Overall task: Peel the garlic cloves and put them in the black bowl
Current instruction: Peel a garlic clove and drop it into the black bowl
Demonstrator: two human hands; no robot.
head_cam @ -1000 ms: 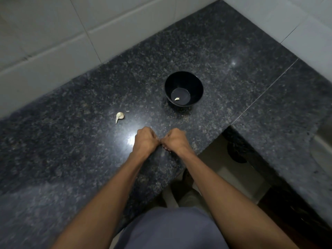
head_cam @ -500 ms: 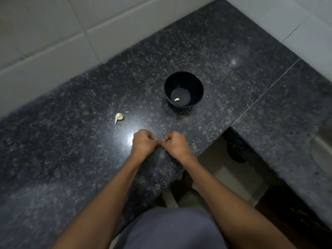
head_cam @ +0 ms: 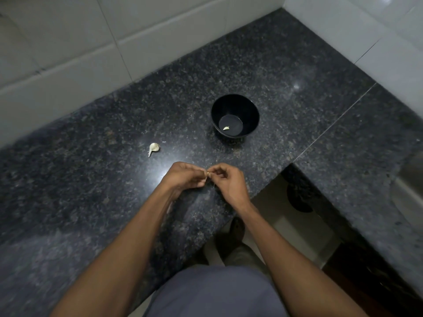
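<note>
both hands, left hand (head_cam: 183,177) and right hand (head_cam: 229,181), pinch one garlic clove (head_cam: 207,174) above the worktop (head_cam: 91,191), near the black bowl (head_cam: 235,115) holding one clove; best to hold it steady and strip skin with fingertips, small pulls.

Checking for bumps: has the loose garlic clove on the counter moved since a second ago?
No. The loose garlic clove lies at the same spot left of the black bowl, same gap, tail toward the counter edge.
</note>
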